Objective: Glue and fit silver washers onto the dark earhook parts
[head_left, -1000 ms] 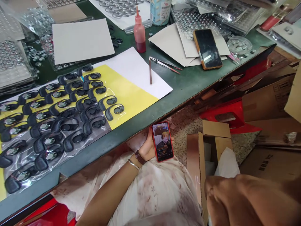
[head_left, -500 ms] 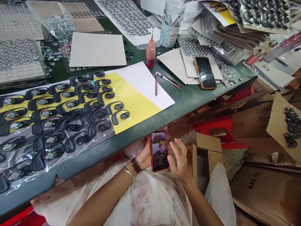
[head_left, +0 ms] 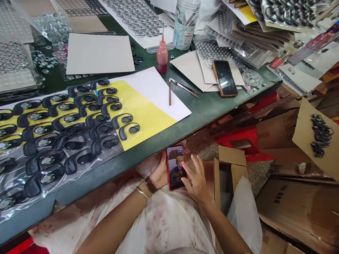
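A smartphone [head_left: 176, 173] in a red case, its screen lit with a picture and lines of text, rests over my lap below the table edge. My left hand [head_left: 160, 174] grips it along its left side; a watch and a silver bangle are on that wrist. Fingers apart, my right hand [head_left: 196, 178] is at the phone's right side, with the index fingertip over the screen; whether it touches the glass I cannot tell. Black ear-hook pieces [head_left: 71, 144], some with shiny round parts, lie in rows on the yellow and grey sheet to the left.
On the green table [head_left: 209, 106] are tweezers [head_left: 185, 87], a brown stick [head_left: 170, 92], a red liquid bottle [head_left: 162, 58], a second phone [head_left: 225, 78] and a jar of tools [head_left: 186, 26]. Cardboard boxes [head_left: 299, 208] and a red stool [head_left: 246, 143] stand right, below the table.
My right index finger has moved left, from beside the phone to over its screen. The whole view has shifted slightly, so the table things appear further left. My left hand still holds the phone.
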`<state>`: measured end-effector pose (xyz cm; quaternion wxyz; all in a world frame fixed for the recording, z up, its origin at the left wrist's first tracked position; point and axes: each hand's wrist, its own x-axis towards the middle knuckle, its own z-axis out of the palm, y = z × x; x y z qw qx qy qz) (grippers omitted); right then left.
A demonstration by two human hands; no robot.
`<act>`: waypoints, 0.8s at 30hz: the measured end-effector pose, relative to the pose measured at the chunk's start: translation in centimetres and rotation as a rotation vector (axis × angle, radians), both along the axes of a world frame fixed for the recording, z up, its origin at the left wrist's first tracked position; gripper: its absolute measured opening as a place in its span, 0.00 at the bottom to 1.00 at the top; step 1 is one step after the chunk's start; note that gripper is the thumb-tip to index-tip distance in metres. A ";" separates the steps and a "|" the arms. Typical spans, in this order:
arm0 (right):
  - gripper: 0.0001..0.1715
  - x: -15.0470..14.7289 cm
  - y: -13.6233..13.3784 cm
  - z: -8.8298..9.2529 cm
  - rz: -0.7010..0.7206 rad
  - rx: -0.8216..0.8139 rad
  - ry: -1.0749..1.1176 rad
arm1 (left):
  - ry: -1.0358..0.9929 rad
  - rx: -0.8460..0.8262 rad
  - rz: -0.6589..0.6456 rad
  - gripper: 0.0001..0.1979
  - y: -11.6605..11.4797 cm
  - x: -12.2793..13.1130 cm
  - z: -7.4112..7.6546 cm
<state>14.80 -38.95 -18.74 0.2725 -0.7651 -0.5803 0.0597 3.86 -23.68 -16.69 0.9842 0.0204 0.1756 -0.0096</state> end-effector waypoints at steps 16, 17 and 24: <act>0.26 -0.2 -0.3 -0.7 -0.006 0.004 0.007 | 0.009 0.018 -0.004 0.43 -0.1 0.0 -0.9; 0.26 -0.2 -0.3 -0.7 -0.008 0.003 0.007 | 0.011 0.018 -0.006 0.43 -0.1 0.1 -0.9; 0.26 -0.2 -0.5 -0.9 -0.015 0.006 0.012 | 0.020 0.011 -0.019 0.44 0.0 0.0 -0.8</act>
